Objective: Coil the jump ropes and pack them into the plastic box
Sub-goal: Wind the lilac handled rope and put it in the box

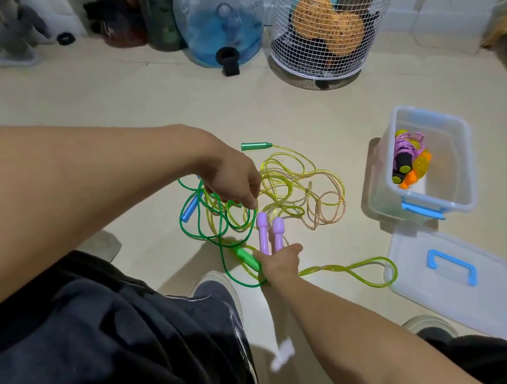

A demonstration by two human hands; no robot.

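Observation:
A tangle of jump ropes lies on the floor: a yellow-green rope (297, 177) with a dark green handle (255, 146), a green rope (211, 225) with a blue handle (190, 207) and a bright green handle (246, 258), and a beige rope (325, 212). My right hand (281, 262) grips the two purple handles (270, 232) at their lower ends. My left hand (234, 179) hovers over the tangle, fingers curled downward at the green rope; whether it pinches the rope is hidden. The clear plastic box (464, 170) stands at the right and holds a coiled pink rope (405, 145) and an orange one (420, 165).
The box's clear lid (491, 298) with a blue handle lies on the floor in front of the box. A white wire basket (325, 33), a large blue water jug (220, 22) and bottles line the far wall. My knees and shoes are at the bottom.

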